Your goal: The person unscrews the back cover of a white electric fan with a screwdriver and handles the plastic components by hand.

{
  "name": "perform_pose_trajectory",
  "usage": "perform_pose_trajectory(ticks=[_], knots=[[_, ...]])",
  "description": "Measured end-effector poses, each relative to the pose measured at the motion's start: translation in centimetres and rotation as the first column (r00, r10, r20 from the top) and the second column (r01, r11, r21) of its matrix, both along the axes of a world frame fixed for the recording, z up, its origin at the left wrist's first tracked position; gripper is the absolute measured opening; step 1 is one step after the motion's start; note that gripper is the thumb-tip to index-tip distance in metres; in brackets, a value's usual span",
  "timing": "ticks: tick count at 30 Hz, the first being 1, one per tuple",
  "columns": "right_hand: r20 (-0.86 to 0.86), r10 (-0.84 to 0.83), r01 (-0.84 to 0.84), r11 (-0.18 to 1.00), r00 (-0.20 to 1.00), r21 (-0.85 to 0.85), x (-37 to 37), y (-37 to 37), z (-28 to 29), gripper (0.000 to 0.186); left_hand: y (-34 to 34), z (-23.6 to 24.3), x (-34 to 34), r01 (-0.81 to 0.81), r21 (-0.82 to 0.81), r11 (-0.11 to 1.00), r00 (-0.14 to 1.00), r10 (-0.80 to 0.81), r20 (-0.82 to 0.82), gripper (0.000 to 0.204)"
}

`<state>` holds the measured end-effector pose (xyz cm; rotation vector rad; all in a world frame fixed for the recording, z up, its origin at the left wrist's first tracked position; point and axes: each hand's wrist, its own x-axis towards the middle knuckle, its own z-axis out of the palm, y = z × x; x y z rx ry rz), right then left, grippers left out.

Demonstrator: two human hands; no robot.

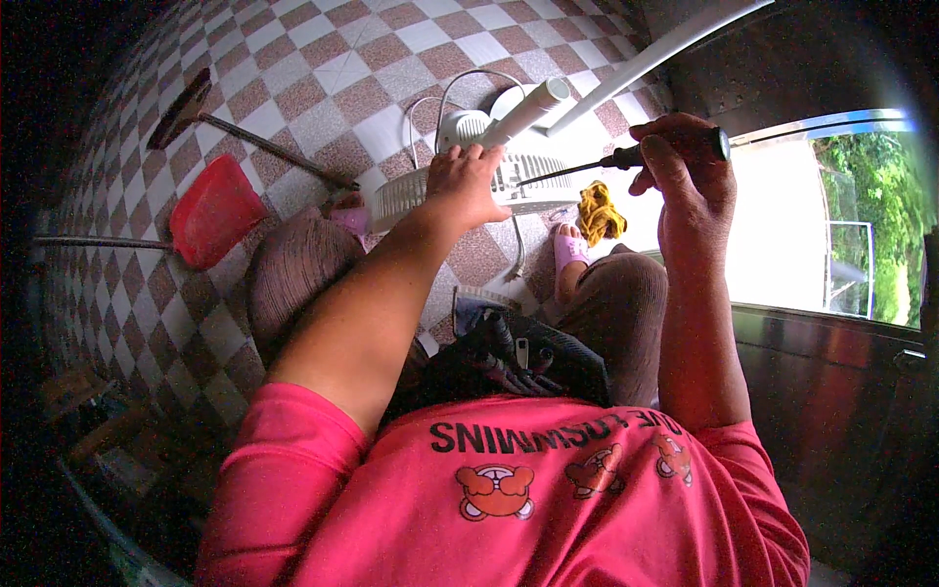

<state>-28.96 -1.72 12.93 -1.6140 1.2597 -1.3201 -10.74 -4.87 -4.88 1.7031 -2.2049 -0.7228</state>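
Observation:
A white electric fan [399, 200] stands between my knees, its round slatted guard low and its pale pole [528, 112] slanting up to the right. My left hand [466, 186] grips the guard near the base of the pole, fingers over the far side and thumb toward the right. In my right hand [690, 174] is a screwdriver [620, 159] with a dark handle, held nearly level. Its thin shaft points left, and the tip appears to meet the guard just right of my left thumb. Whether a screw sits there is too small to tell.
A red dustpan [213, 210] and a broom [264, 143] lie left on the checkered floor [323, 117]. A mustard cloth [601, 213] lies beside my pink slipper [567, 247]. A power plug [518, 266] hangs below the fan. A white bar [655, 61] slants behind; a bright doorway opens right.

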Motion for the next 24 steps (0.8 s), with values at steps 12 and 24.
perform_pose_trajectory(ticks=[12, 24], knots=[[0.049, 0.001, -0.003, 0.999, 0.999, 0.047, 0.10, -0.08, 0.32, 0.019, 0.16, 0.11, 0.02, 0.012, -0.021, 1.000, 1.000, -0.013, -0.019, 0.092], [0.033, -0.006, 0.005, 0.999, 0.999, 0.031, -0.05, 0.04, 0.31, 0.019, 0.27, -0.43, -0.26, -0.010, -0.080, 0.997, 1.000, 0.010, -0.001, 0.092]])
